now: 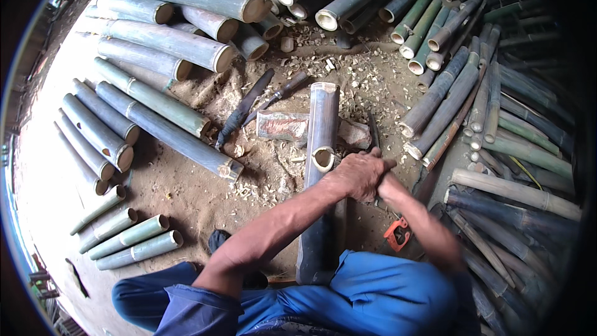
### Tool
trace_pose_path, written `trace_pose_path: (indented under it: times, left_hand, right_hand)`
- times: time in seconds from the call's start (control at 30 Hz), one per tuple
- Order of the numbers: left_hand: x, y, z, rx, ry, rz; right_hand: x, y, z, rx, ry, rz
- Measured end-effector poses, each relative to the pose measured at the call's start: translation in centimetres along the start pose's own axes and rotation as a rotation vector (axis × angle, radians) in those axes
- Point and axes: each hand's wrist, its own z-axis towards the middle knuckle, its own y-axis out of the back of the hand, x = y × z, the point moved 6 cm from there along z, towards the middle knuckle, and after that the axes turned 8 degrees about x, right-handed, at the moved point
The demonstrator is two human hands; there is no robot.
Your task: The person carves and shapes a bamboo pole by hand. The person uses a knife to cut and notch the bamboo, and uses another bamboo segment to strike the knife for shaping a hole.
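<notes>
In front of me a thick bamboo tube (323, 115) lies lengthwise across a rough wooden block (283, 126). A rounded opening with a pale cut edge (323, 159) shows in its upper side. My left hand (354, 174) reaches across the tube and is closed, just right of the opening. My right hand (382, 177) meets it there, also closed, partly covered by the left. From the far side of the joined hands a thin dark knife blade (373, 129) sticks out; its handle is hidden in the grip.
A dark-bladed machete (249, 102) and a wooden-handled tool (283, 92) lie beyond the block. An orange saw handle (396, 234) rests near my right knee. Bamboo lengths (168, 40) are piled left, ahead and right. Pale shavings (348, 62) litter the sandy ground.
</notes>
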Motion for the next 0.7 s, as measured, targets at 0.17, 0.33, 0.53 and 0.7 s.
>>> trace_pose_path:
  times: [0.17,0.33,0.53,0.7]
  left_hand:
    - [0.9,2.6,-1.4,-0.418,-0.048,-0.225]
    - [2.2,3.7,-3.4,-0.815,-0.032,-0.355]
    - [3.3,2.8,-6.0,-1.307,0.009,-0.322]
    - [0.7,0.2,-3.1,-1.169,0.034,-0.264]
  right_hand:
    - [8.3,1.0,-0.2,0.154,0.519,-1.317]
    - [13.7,-2.0,0.2,0.164,0.826,-1.635]
    - [15.3,-8.6,2.0,0.227,0.871,-2.179]
    - [12.0,-2.4,2.3,0.32,0.968,-1.992]
